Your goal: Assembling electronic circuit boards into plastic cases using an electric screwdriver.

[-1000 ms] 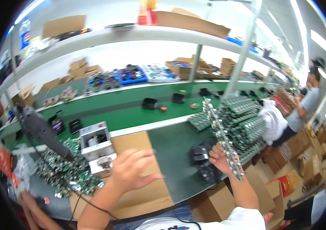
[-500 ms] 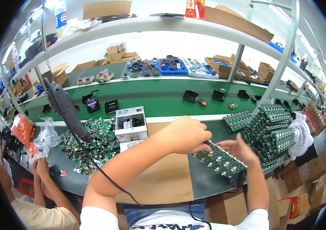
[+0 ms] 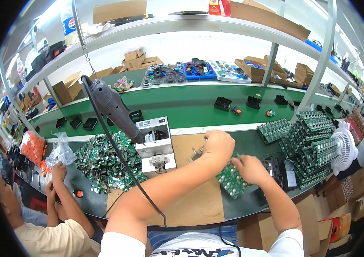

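Observation:
A green circuit board panel hangs tilted over the right edge of the brown cardboard sheet. Pinching its upper right edge is my right hand, thumb on top. My left hand is closed just above and left of the panel. From the left hand's far side sticks out a blurred board piece with metal parts; whether it joins the panel is hidden behind that hand. Left of my hands stands a grey-white boxy machine. A grey electric screwdriver hangs beside it, its cord crossing my left forearm.
Loose small circuit boards are heaped left of the machine. Stacked board panels and a white fan stand at right. A black adapter with cables lies near my right hand. A co-worker's hands work at far left.
My right hand has moved from open beside the panel to gripping it. The panel has swung lower and left, and my left hand has shifted slightly. The view has shifted, with the screwdriver now further right.

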`<action>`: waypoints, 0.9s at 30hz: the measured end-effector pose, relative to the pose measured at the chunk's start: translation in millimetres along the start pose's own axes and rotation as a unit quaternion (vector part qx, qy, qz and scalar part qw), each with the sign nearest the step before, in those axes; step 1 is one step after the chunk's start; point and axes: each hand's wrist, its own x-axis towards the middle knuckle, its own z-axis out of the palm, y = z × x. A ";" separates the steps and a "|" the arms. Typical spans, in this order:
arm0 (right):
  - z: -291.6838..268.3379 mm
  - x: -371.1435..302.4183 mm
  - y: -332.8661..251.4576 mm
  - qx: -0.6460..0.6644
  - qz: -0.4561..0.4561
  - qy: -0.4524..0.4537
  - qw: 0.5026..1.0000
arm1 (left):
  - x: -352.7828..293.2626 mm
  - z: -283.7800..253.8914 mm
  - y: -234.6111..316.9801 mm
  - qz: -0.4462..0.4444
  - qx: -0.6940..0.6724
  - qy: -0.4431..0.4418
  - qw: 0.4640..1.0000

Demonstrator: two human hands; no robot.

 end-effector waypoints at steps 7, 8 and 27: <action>58.5 3.4 13.0 0.158 0.022 -0.167 0.973 | 9.7 27.2 -66.3 -0.136 -0.336 -0.032 0.931; 62.5 4.2 9.8 0.126 -0.022 -0.007 0.992 | 7.4 36.0 -72.0 -0.098 -0.462 -0.028 0.881; 69.6 68.6 -38.0 0.613 -0.081 0.106 0.778 | -21.3 107.6 -55.0 -0.067 -0.574 0.144 0.803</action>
